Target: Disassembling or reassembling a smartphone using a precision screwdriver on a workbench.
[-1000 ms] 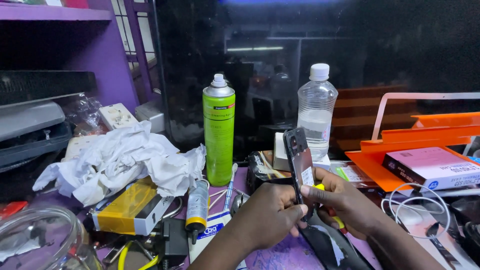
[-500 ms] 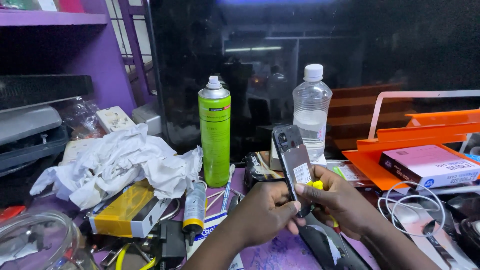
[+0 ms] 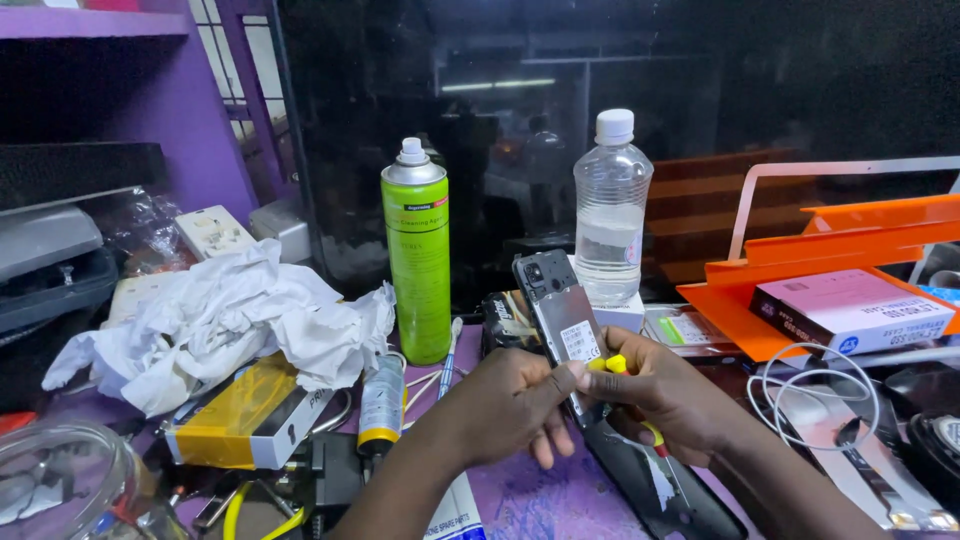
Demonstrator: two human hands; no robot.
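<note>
Nearest the camera, on the purple counter [image 3: 545,500], a flat black phone back cover [image 3: 660,490] lies just under the hands, with a clear glass jar [image 3: 60,490] at the far left edge. Above the cover, the left hand [image 3: 505,405] and the right hand [image 3: 665,395] meet around an opened dark smartphone with its grey inner frame showing [image 3: 560,320]. The phone stands nearly upright, tilted slightly left, its camera end on top. The left fingers [image 3: 560,380] are closed on its lower edge; the right fingers are wrapped around a small yellow-handled tool [image 3: 612,364] whose tip touches the phone's lower part.

Left of the hands lie a small glue tube with an orange cap [image 3: 382,405] and a yellow and white cardboard box [image 3: 245,415]. Behind that box sits a heap of crumpled white paper [image 3: 220,320]. To the right, a coiled white cable [image 3: 815,395] rests on the counter.

Farther back stand a tall green spray can [image 3: 418,255] and a clear plastic water bottle with a white cap [image 3: 610,215], well apart, the phone between them. An orange plastic tray [image 3: 860,240] at the right holds a pale pink box [image 3: 855,310]. A dark glass pane [image 3: 600,100] backs everything.
</note>
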